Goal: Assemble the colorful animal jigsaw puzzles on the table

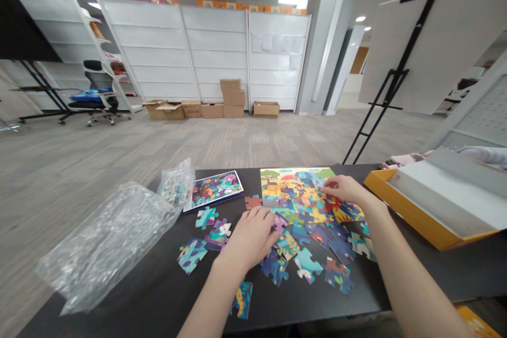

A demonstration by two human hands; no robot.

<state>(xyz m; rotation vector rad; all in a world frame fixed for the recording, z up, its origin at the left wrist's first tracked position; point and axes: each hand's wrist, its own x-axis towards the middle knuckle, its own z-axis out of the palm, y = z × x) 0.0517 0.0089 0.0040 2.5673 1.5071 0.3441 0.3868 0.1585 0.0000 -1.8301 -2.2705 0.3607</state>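
My left hand [253,235] lies palm down over loose puzzle pieces, fingers slightly bent and thumb apart, beside a purple puzzle piece [280,222]. My right hand [344,190] is over the right part of a yellow animal picture puzzle [277,182]; its fingertips come together, and whatever is between them is too small to make out. Between and below my hands lie a teal piece [308,265], a dark blue piece [274,268] and several others. A blue-green piece [192,255] sits left of my left hand, and a piece with a yellow shape [242,300] lies near my forearm.
Clear plastic wrapping [114,243] and a bag of pieces [174,187] lie at left. Beside them is a picture card or box [216,190]. An open yellow-edged box [420,214] stands at right. Beyond the black table [158,296] are cardboard boxes [233,97] and a whiteboard stand [376,105].
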